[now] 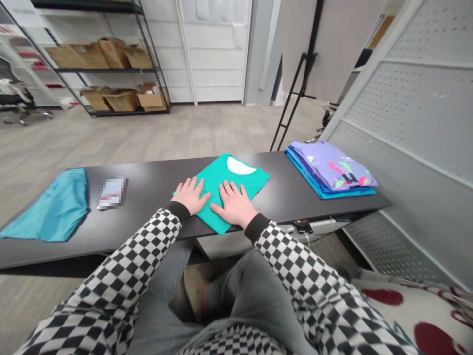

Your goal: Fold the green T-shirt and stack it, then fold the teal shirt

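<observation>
A blurred-out card (111, 192) lies unreadable on the dark worktop (155, 190). The left hand (191, 195) and right hand (235, 204) press flat, fingers spread, on the folded green shirt (236, 180). Boxes, perhaps cardboard, fill the shelf (111, 54) behind.

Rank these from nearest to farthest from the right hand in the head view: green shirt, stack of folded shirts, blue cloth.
1. green shirt, under the right hand.
2. stack of folded shirts, at the table's right end.
3. blue cloth, at the far left end.

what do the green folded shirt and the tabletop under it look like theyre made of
Green folded shirt: looks like soft knit fabric, probably cotton jersey; matte, lying flat with creased fold edges under both hands, left hand and right hand.
Tabletop: dark, smooth, hard board, perhaps laminate; it shows a faint sheen and a thin straight edge.
</observation>
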Available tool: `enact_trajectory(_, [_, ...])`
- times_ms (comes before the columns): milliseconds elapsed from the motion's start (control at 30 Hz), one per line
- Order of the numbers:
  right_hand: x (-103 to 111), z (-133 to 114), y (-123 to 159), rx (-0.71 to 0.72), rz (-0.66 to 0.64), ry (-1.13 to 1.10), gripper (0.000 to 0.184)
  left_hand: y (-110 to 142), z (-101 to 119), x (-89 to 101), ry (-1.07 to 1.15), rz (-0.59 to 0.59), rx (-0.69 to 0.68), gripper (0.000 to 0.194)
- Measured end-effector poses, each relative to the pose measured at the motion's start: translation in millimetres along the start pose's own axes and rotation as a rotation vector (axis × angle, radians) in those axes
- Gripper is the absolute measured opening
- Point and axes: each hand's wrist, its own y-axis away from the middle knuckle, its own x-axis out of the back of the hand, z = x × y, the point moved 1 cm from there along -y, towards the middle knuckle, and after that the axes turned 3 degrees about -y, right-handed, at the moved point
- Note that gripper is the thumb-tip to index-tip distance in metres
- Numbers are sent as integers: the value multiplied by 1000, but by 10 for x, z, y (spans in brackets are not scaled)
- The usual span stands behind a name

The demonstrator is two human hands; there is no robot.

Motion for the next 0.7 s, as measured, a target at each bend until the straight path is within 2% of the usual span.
enact_trajectory(133, [170, 346, -53, 172, -82, 34, 96, 370, 245, -81, -11, 39, 164, 103])
enact_trajectory(200, [235, 381, -35, 162, -115, 46, 95, 490, 319, -78, -32, 47, 187, 106])
enact_trajectory(267, [253, 259, 38, 82, -95, 49, 94, 517, 299, -18, -54, 30, 182, 107])
enact_trajectory(367, [162, -142, 218, 32, 38, 11, 94, 380, 109, 133, -65, 31, 92, 95])
enact_trajectory(433, [43, -401, 337, 51, 78, -25, 96, 238, -42, 203, -48, 48, -68, 84])
enact_trajectory(500, [-75, -545, 422, 61, 59, -39, 98, 131, -146, 205, -26, 26, -243, 80])
enact_trajectory(567, [-150, -556, 468, 77, 32, -34, 99, 95, -184, 148, -18, -17, -331, 79])
enact_trajectory(700, [-138, -346, 489, 141, -10, -25, 97, 205, -97, 11, -32, -3, -281, 85])
